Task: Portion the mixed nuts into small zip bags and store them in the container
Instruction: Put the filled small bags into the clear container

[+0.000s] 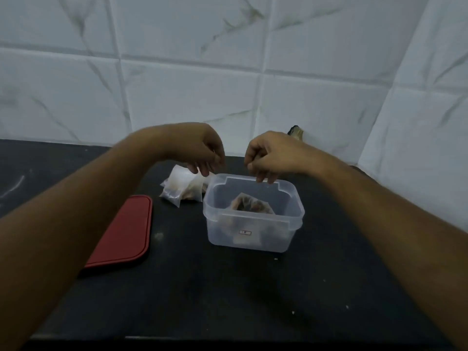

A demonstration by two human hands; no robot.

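Black counter (228,287); container (278,236) upright, mouth up, long axis left-right

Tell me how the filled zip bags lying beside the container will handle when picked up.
The zip bags look thin and crumpled, so they will probably sag and flop rather than hold shape. Being small and part filled, they are likely light. The smooth plastic may slip, so pinching the top edge seems safer.

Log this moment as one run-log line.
step: storing | container: uncovered, one nut bag inside | spare bags: on counter, behind-left | red lid: off, left | left hand, right hand: over far rim, nothing visibly held
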